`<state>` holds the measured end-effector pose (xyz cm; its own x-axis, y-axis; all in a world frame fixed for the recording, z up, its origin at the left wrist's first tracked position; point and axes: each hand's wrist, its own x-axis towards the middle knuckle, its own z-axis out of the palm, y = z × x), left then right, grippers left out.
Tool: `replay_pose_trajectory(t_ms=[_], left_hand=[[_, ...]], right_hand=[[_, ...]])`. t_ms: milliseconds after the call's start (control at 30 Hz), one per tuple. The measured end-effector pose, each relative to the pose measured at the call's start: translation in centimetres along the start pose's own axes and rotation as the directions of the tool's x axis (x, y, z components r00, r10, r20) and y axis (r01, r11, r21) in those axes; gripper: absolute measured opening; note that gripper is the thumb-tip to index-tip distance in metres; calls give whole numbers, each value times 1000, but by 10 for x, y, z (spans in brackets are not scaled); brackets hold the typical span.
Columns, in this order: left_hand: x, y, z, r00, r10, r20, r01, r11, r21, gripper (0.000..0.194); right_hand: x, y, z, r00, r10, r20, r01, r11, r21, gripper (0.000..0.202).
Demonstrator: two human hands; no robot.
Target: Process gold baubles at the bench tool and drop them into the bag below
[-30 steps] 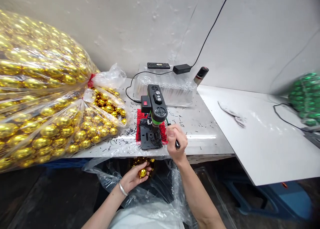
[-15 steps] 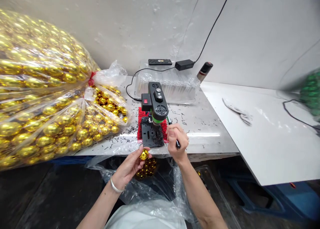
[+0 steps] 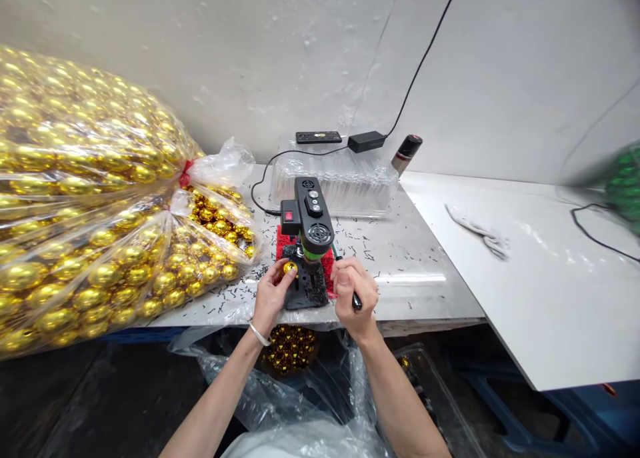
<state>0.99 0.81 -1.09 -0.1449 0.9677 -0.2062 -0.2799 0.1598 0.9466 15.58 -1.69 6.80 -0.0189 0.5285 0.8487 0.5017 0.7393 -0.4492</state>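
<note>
Pinched in the fingers of my left hand (image 3: 273, 291) is a shiny gold ball (image 3: 290, 268), held over the left side of the black base plate (image 3: 306, 291). Above that plate stands a small black bench drill press (image 3: 315, 208) with a green ring under its head. My right hand (image 3: 356, 291) is wrapped round the black grip of its lever (image 3: 357, 303), to the right of the drill head. A red mat (image 3: 330, 268) lies beneath the base, strewn with dark shavings.
Clear bags of gold balls (image 3: 100, 258) fill the left. Behind the drill are a clear plastic box (image 3: 335, 185), a power adapter (image 3: 367, 141) and a spray can (image 3: 407, 153). Below the table edge, an open plastic bag (image 3: 320, 391) holds more gold balls. A glove (image 3: 477, 230) lies right.
My left hand has moved forward and up with the gold ball, from in front of the table edge to over the base plate. My right hand keeps its grip on the lever.
</note>
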Motion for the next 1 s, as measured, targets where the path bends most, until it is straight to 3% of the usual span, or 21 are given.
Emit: replay_pose_trajectory(t_ms=[133, 333, 500, 800, 1000], left_hand=[[6, -18, 6, 987, 150, 51, -158, 951, 266, 38], [1, -20, 8, 959, 252, 127, -279, 781, 559, 34], [2, -19, 9, 939, 261, 226, -344, 752, 562, 30], [7, -19, 5, 950, 210, 232, -304, 793, 528, 34], [7, -20, 5, 949, 212, 232, -306, 797, 521, 33]], right_hand=[[-2, -1, -1, 999, 9, 33, -9, 1000, -19, 24], [-5, -1, -1, 999, 29, 33, -28, 999, -15, 25], [-7, 0, -1, 999, 26, 48, -26, 1000, -10, 24], [-25, 12, 5, 1000, 3, 19, -3, 1000, -2, 25], [-47, 34, 19, 991, -118, -66, 116, 993, -29, 33]])
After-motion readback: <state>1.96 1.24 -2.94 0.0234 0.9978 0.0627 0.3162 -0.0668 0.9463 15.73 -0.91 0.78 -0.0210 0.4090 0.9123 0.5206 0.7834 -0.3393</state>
